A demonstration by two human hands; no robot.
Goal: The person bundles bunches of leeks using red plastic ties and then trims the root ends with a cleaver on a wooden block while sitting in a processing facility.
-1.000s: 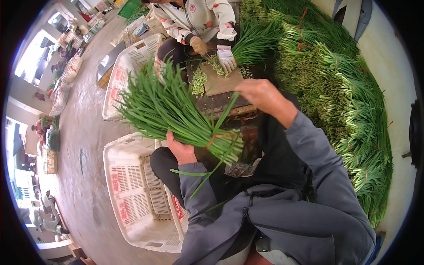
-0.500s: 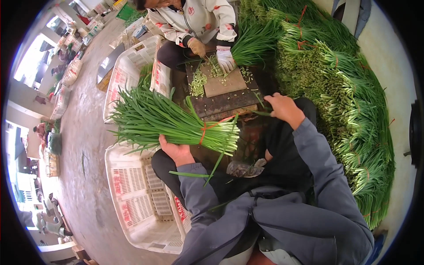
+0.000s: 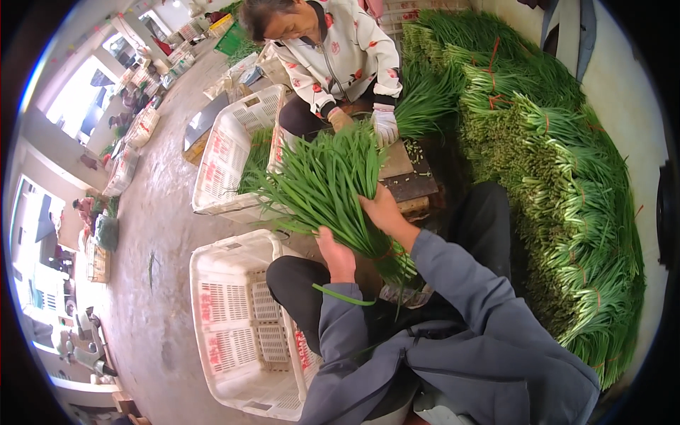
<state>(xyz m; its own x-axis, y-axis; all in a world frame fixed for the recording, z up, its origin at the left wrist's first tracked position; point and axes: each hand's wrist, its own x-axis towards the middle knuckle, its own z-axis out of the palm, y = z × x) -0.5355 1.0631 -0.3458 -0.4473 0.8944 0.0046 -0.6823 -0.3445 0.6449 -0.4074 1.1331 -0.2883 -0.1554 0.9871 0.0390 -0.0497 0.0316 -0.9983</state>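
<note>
A bunch of garlic chives (image 3: pixel 329 177), tied with a red band (image 3: pixel 382 253), is held up between my two hands. Its green leaves fan toward the far left, and the pale cut ends point down to my lap. My left hand (image 3: pixel 336 256) grips the bunch from its near left side, fingers partly hidden behind the leaves. On the right side, my right hand (image 3: pixel 386 212) closes around the leaves above the band. A loose chive leaf (image 3: pixel 343 294) hangs across my left sleeve.
A white plastic crate (image 3: pixel 205 297) stands by my left knee; another crate (image 3: pixel 219 156) behind it holds chives. Across a low table with a cutting board (image 3: pixel 397 161) sits a co-worker in gloves (image 3: pixel 384 126). Banded chives (image 3: pixel 559 184) are piled high along the right wall.
My right hand has come in from the right and taken hold of the bunch. The bunch has turned more upright, cut ends now toward my lap. The head view has shifted slightly.
</note>
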